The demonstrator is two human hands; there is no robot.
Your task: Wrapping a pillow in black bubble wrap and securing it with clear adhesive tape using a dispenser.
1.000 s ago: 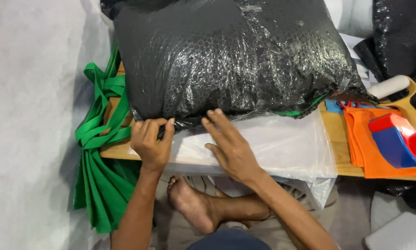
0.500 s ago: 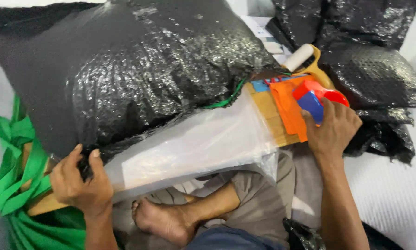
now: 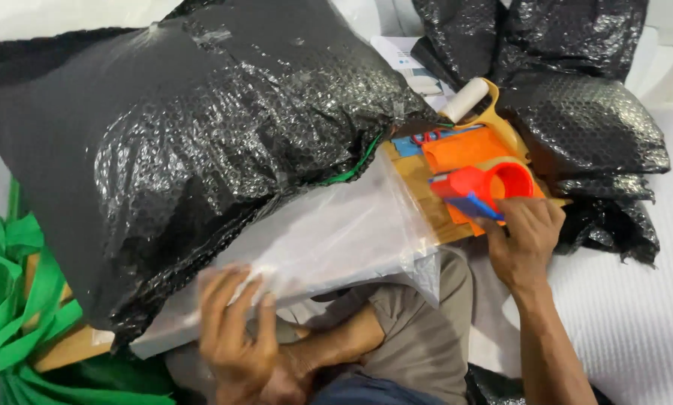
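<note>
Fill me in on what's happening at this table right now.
A person sits at a low wooden board with a big parcel in black bubble wrap lying on it. The right hand grips a red and blue tape dispenser that sits on orange cloth. The left hand presses on a clear plastic sheet under the parcel. Green straps hang off the left side.
</note>
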